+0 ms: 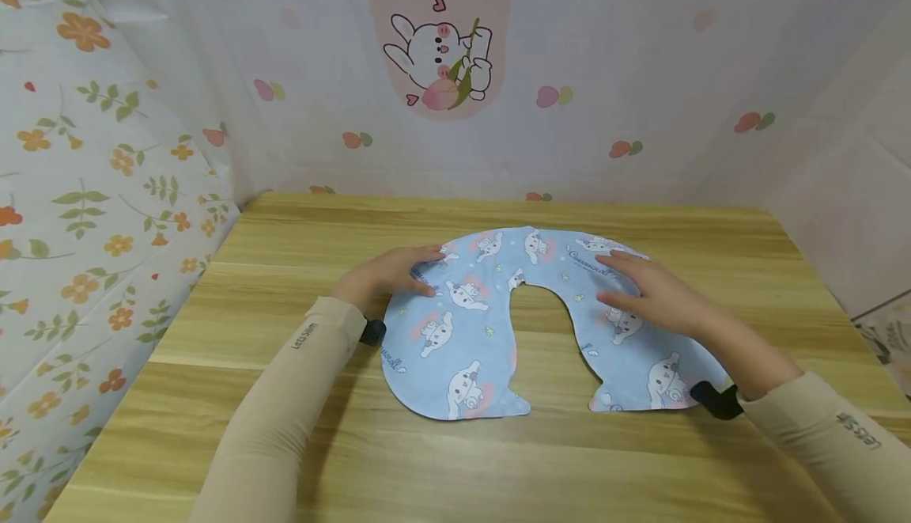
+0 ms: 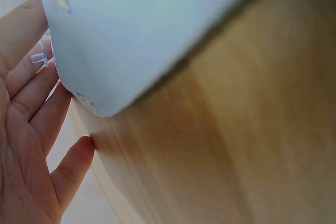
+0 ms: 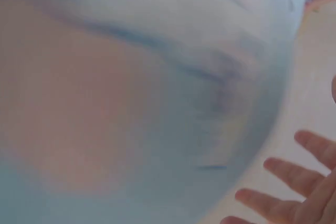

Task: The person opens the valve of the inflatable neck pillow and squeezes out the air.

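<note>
A flat, light blue U-shaped neck pillow (image 1: 491, 313) printed with white cartoon dogs lies on the wooden table, its opening towards me. At the upper left of the curve is my left hand (image 1: 387, 274), thumb and fingers spread by the edge. The left wrist view shows those fingers fairly straight beside the pillow's pale side, with a small clear plastic valve (image 2: 39, 57) close to them. My right hand (image 1: 658, 293) lies over the right arm of the U, fingers extended. In the right wrist view its straight fingers (image 3: 283, 182) are spread near the blurred pillow (image 3: 173, 93).
The wood-grain table (image 1: 299, 238) reaches back to a white printed cloth (image 1: 285, 143) hanging behind it. A flowered cloth (image 1: 107, 191) hangs along the left side. Dark straps (image 1: 372, 331) sit at both wrists.
</note>
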### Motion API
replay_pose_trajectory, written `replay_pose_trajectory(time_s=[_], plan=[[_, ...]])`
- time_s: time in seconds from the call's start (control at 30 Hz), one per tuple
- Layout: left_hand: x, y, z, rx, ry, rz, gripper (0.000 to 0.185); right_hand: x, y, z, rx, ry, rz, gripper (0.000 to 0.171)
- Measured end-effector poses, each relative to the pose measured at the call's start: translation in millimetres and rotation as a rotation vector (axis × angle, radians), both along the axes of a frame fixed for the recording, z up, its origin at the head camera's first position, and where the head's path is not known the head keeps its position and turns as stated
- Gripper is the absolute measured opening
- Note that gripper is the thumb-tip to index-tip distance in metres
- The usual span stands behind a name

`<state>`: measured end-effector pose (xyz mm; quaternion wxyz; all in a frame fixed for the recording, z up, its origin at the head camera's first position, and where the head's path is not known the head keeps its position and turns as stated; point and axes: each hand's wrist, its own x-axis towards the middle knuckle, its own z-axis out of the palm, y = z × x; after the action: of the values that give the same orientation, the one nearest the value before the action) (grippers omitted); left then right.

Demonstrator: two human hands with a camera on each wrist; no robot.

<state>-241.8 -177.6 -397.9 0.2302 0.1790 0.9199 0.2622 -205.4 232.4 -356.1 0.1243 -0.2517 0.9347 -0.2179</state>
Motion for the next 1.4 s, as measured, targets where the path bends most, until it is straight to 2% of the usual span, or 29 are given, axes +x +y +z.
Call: replay_pose_trajectory(time_s=[0.13, 0.3, 0.7, 0.83, 1.03, 1.4], plan=[[0.1, 0, 1.3, 0.006, 0.006, -0.011, 0.074, 12.5, 15, -13.3, -0.073, -0.050, -0.038, 0.072], [-0.7, 0, 0.0, 0.001, 0.005, -0.009, 0.075, 20.9, 18, -24.3, -0.132, -0.076, -0.065, 0.073], [-0.5, -2, -1.8, 0.011, 0.020, -0.012, 0.077, 26.7, 15, -41.3, -0.067, -0.001, -0.072, 0.071], [-0.6, -1, -1.0, 0.010, 0.020, -0.009, 0.077, 27.1, 15, -44.0, -0.047, 0.025, -0.101, 0.068], [-1.2, 0, -1.3, 0.016, 0.014, -0.010, 0.076, 24.5, 15, -46.6, 0.000, 0.038, -0.151, 0.064], [-2.9, 1, -2.4, -0.002, 0.019, -0.012, 0.077, 23.1, 14, -49.6, 0.021, 0.044, -0.191, 0.052]])
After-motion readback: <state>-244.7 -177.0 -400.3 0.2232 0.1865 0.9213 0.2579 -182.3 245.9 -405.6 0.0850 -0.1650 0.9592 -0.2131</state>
